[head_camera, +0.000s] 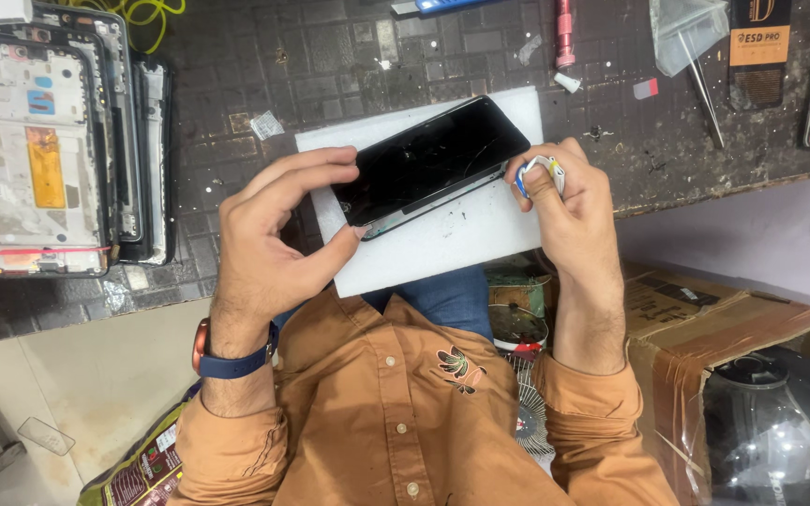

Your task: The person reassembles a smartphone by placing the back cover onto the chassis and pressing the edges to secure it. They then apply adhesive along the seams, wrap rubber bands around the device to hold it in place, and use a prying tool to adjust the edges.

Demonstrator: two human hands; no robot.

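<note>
A black smartphone with a cracked screen lies tilted on a white foam pad at the dark workbench's front edge. My left hand grips the phone's near-left end, thumb under the corner and fingers over the top edge. My right hand pinches a small white and blue pry tool against the phone's right corner, at the seam between screen and frame.
A stack of phone frames and opened phones lies at the left of the bench. Tweezers, a pink tool and a plastic bag lie at the back right. A cardboard box stands below right.
</note>
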